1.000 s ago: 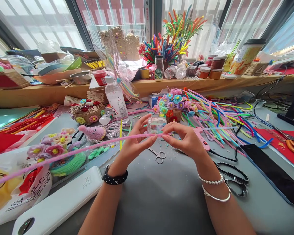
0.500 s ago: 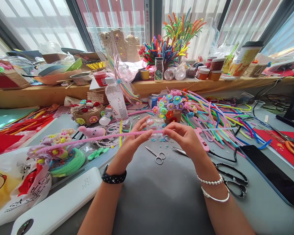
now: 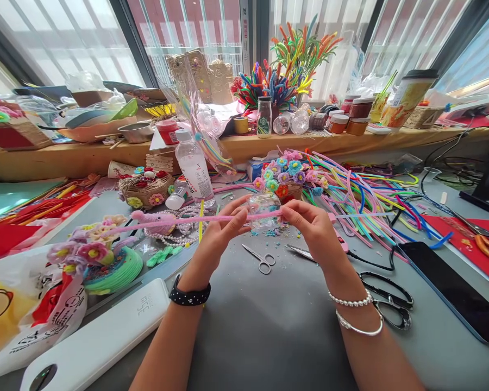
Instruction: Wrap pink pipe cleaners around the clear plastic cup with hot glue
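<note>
Both hands are gripping a pink pipe cleaner [image 3: 179, 221] above the counter [image 3: 269, 326]. The left hand [image 3: 220, 233] is pinching it; the right hand [image 3: 313, 228] is clamping its end. Small scissors [image 3: 261, 259] are lying at 6 o'clock.

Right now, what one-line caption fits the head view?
Left hand and right hand hold a pink pipe cleaner above a cluttered craft table.

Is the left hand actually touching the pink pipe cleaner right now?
Touching. The head view shows the left hand pinching the pink pipe cleaner between thumb and fingertips, with the right hand pinching its other end.
</note>
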`<state>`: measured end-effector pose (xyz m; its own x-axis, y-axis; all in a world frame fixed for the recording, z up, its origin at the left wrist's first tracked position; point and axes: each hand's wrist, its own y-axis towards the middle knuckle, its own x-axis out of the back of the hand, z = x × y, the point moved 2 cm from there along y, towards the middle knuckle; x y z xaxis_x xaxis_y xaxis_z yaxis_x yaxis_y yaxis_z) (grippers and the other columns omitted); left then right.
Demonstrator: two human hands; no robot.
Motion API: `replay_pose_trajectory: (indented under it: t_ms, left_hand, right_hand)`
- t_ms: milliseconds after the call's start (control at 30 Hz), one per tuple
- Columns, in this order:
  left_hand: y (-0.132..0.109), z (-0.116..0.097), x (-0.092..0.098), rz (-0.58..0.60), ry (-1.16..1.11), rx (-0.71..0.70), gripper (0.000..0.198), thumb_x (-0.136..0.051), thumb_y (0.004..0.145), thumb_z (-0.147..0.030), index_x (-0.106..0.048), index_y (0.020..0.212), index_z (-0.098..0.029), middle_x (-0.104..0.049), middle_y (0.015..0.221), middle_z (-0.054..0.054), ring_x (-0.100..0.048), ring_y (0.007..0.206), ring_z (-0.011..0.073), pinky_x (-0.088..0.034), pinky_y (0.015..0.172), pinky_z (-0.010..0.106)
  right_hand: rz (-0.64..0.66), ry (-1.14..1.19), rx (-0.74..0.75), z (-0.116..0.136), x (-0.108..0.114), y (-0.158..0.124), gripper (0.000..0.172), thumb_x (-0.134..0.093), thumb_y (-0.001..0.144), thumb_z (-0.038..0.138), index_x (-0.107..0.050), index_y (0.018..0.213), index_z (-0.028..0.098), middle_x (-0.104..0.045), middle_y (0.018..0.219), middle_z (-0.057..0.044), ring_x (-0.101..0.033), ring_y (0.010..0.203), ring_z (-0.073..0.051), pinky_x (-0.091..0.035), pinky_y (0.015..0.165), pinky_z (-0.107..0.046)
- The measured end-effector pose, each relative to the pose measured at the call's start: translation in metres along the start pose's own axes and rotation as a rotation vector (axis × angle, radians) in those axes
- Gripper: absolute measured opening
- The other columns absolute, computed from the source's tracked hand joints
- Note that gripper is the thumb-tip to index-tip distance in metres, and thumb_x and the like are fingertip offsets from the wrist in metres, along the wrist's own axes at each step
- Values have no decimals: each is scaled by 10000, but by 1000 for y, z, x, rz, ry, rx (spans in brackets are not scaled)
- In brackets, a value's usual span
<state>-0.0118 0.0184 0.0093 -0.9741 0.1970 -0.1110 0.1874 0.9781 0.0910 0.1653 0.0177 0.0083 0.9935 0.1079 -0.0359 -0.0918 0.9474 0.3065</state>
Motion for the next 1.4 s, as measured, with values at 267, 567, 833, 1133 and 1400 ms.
replay_pose_trajectory:
  t_ms: [267, 567, 833, 1133, 1400]
  left_hand:
    - [-3, -2, 0, 102, 156, 34, 699, -704, 705, -322, -402, 1334, -290, -473, 1360, 84, -503, 1177, 267, -466, 910, 355]
    - [-3, -9, -2, 24, 135, 44, 449, -640, 748, -409, -578, 1149, -218, -612, 1198, 83, -591, 1049, 231, -467, 868, 311]
    - [1, -5, 4, 1, 189, 35, 424, -596, 735, -517, -542, 512, -160, -532, 537, -11, -489, 543, 96, -426, 565, 212]
    - [-2, 6, -9, 107, -33, 178, 464, -630, 705, -535, -607, 1033, -209, -645, 1067, 98, -606, 947, 225, -505, 741, 330]
    - [0, 4, -11, 46, 71, 95, 536, -701, 662, -460, -526, 1095, -197, -633, 1103, 100, -593, 1002, 232, -470, 795, 318]
  right_hand:
    - [-237, 99, 56, -9, 5, 5, 218, -598, 776, 413, -627, 717, 206, -578, 683, 11, -501, 638, -104, -401, 593, -226]
    - [-308, 171, 67, -9, 10, 7, 198, -586, 778, 394, -603, 722, 205, -548, 695, 21, -505, 665, -97, -412, 652, -219]
    - [-264, 131, 84, -13, 11, 9, 235, -550, 797, 434, -571, 719, 213, -519, 705, 18, -484, 685, -109, -405, 659, -228]
    - [67, -87, 75, 5, 0, 2, 285, -512, 829, 451, -530, 693, 202, -432, 646, 26, -392, 599, -109, -337, 548, -236]
    - [-22, -97, 194, 7, -1, 1, 156, -498, 867, 327, -617, 864, 224, -618, 889, -13, -556, 876, -143, -416, 797, -272]
